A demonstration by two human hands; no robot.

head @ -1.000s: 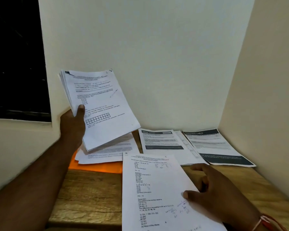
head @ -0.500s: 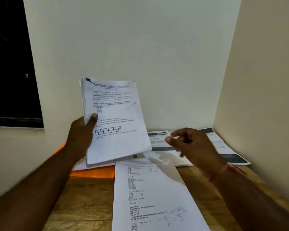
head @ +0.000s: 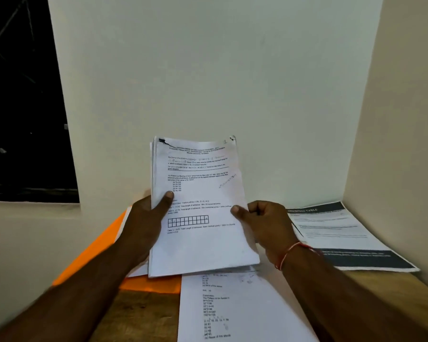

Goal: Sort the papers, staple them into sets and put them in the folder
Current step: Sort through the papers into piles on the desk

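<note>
Covering much of the orange folder (head: 151, 286) with left hand (head: 143, 225) and held stack (head: 203, 243), hiding fingers behind it, cutting off the loose sheet (head: 245, 312) at the bottom edge, blurring print beyond reading.

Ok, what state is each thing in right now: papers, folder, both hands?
stack of papers: off the table, tilted up, held at both side edges.
left hand: grips the stack's left edge, thumb on front.
right hand: pinches the stack's right edge.
loose printed sheet: flat on the wooden table.
orange folder: lying flat, partly under papers.
dark-banded sheet: flat at right.
</note>
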